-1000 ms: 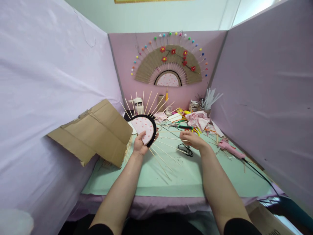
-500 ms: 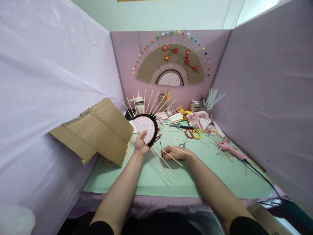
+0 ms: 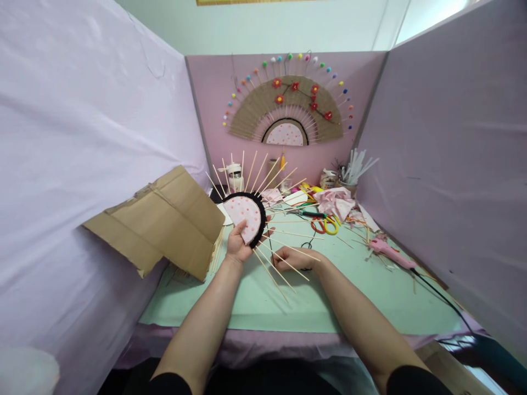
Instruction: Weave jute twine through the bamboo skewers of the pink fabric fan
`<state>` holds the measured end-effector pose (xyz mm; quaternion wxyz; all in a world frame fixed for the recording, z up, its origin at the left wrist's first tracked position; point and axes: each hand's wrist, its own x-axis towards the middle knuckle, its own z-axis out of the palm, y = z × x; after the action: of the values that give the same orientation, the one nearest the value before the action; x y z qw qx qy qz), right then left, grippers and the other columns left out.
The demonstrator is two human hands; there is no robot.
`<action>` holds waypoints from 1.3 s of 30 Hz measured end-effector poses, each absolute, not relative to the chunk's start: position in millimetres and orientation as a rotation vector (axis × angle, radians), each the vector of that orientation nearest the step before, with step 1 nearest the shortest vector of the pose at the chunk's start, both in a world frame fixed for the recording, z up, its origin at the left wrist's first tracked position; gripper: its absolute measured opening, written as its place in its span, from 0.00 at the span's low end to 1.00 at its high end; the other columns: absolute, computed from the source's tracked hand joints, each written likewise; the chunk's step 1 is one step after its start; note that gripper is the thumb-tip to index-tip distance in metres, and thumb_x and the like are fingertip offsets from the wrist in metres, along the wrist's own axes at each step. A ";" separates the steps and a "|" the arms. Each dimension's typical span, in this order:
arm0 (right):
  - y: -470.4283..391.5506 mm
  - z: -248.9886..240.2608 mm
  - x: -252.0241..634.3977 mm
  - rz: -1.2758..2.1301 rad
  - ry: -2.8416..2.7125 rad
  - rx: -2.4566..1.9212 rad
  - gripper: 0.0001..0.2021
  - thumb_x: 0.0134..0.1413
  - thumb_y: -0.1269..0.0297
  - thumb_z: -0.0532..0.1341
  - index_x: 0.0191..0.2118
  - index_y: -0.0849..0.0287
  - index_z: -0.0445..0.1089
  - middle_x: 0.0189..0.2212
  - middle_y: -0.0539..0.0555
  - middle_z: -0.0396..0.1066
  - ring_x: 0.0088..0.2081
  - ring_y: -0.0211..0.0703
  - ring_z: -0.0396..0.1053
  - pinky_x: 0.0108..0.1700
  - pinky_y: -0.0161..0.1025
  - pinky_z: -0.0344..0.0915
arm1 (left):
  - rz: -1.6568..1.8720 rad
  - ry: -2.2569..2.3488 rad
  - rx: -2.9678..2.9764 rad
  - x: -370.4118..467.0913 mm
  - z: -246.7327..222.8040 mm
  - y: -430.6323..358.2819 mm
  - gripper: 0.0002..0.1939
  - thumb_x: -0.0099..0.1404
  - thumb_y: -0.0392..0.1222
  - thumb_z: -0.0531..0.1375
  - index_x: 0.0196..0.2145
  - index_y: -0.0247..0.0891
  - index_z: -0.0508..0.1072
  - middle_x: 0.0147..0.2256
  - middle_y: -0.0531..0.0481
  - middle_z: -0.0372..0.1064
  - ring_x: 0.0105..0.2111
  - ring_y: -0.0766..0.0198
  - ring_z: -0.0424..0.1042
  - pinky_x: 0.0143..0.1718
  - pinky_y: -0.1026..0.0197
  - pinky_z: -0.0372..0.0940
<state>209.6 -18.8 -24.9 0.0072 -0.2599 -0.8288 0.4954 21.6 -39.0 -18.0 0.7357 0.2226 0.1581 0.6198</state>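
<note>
My left hand (image 3: pixel 239 241) grips a half-round fan base (image 3: pixel 242 215) by its lower end, thumb on the pink spotted face and other fingers behind it. Thin wooden sticks (image 3: pixel 284 253) radiate from the curved edge, where black yarn (image 3: pixel 262 216) is wound thickly between them. Below and right of the base, my right hand (image 3: pixel 286 259) is closed on a strand of the black yarn, which runs taut up to the edge. Several sticks pass in front of this hand. Loose yarn (image 3: pixel 307 245) curls on the table behind it.
Brown cardboard (image 3: pixel 164 219) leans at the left. Scissors (image 3: pixel 329 224), pliers (image 3: pixel 313 214) and crumpled pink cloth (image 3: pixel 335 202) lie at the back right. A pink glue gun (image 3: pixel 391 252) with a black cord rests at the right. A finished fan (image 3: pixel 288 104) hangs on the back panel.
Hardly anything differs. Both hands keep their hold on the fan base and the yarn, and the view has shifted very slightly.
</note>
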 end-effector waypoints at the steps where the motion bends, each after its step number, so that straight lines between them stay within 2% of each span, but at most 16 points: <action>1: -18.1 -26.1 210.0 1.571 -2.576 -0.811 0.04 0.43 0.67 0.57 0.25 0.62 0.65 0.19 0.45 0.57 0.23 0.30 0.52 0.25 0.29 0.50 | 1.359 0.344 0.489 21.5 -18.1 -39.0 0.26 0.63 0.42 0.48 0.57 0.29 0.61 0.48 0.33 0.70 0.53 0.47 0.65 0.56 0.36 0.52; 7: -12.0 -35.5 213.2 1.688 -2.483 -0.808 0.05 0.44 0.65 0.57 0.24 0.62 0.63 0.17 0.43 0.52 0.21 0.29 0.49 0.22 0.29 0.47 | 1.367 0.308 0.492 22.7 -17.0 -40.4 0.26 0.62 0.43 0.49 0.57 0.29 0.61 0.49 0.33 0.69 0.54 0.48 0.64 0.56 0.36 0.51; 16: -11.7 -36.0 212.1 1.694 -2.480 -0.808 0.06 0.43 0.65 0.58 0.25 0.62 0.64 0.17 0.43 0.53 0.20 0.29 0.49 0.21 0.29 0.47 | 1.367 0.291 0.480 22.2 -17.4 -40.5 0.25 0.62 0.41 0.50 0.55 0.27 0.63 0.47 0.34 0.70 0.53 0.48 0.65 0.56 0.37 0.51; 22: -9.0 -32.5 220.4 1.770 -2.396 -0.842 0.06 0.43 0.65 0.58 0.23 0.61 0.61 0.16 0.43 0.52 0.19 0.28 0.49 0.21 0.29 0.46 | 1.386 0.317 0.463 21.0 -17.4 -39.3 0.24 0.63 0.40 0.50 0.55 0.28 0.63 0.44 0.35 0.72 0.50 0.50 0.68 0.56 0.39 0.54; 26: 1.9 -27.7 244.9 1.779 -2.140 -0.939 0.09 0.45 0.62 0.59 0.24 0.60 0.60 0.16 0.42 0.50 0.18 0.28 0.46 0.20 0.29 0.43 | 1.433 0.332 0.446 20.7 -15.8 -37.8 0.24 0.63 0.39 0.49 0.55 0.26 0.62 0.43 0.34 0.73 0.48 0.51 0.70 0.54 0.42 0.57; 30: 11.1 -22.2 273.7 1.756 -1.761 -0.873 0.13 0.47 0.58 0.62 0.25 0.59 0.59 0.17 0.41 0.48 0.18 0.27 0.42 0.19 0.29 0.40 | 1.439 0.363 0.452 20.2 -15.9 -36.1 0.24 0.63 0.38 0.50 0.56 0.28 0.62 0.43 0.35 0.73 0.46 0.51 0.71 0.51 0.43 0.61; 34: 12.8 -16.7 291.4 1.752 -1.459 -0.717 0.14 0.48 0.58 0.63 0.26 0.58 0.57 0.17 0.41 0.44 0.17 0.27 0.39 0.19 0.29 0.36 | 1.418 0.398 0.479 19.7 -17.9 -35.2 0.22 0.63 0.39 0.51 0.54 0.29 0.64 0.42 0.35 0.73 0.43 0.52 0.73 0.46 0.47 0.65; 39: 10.3 -14.6 301.3 1.717 -1.336 -0.610 0.13 0.48 0.59 0.64 0.27 0.58 0.59 0.17 0.41 0.46 0.17 0.27 0.37 0.18 0.29 0.36 | 1.405 0.410 0.489 20.2 -19.8 -34.4 0.21 0.63 0.39 0.51 0.52 0.27 0.65 0.42 0.35 0.73 0.41 0.53 0.74 0.42 0.50 0.67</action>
<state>301.3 10.3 -14.6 0.4268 -0.2441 -0.5347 0.6873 20.2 -34.4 -19.8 0.7168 0.2210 0.1854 0.6348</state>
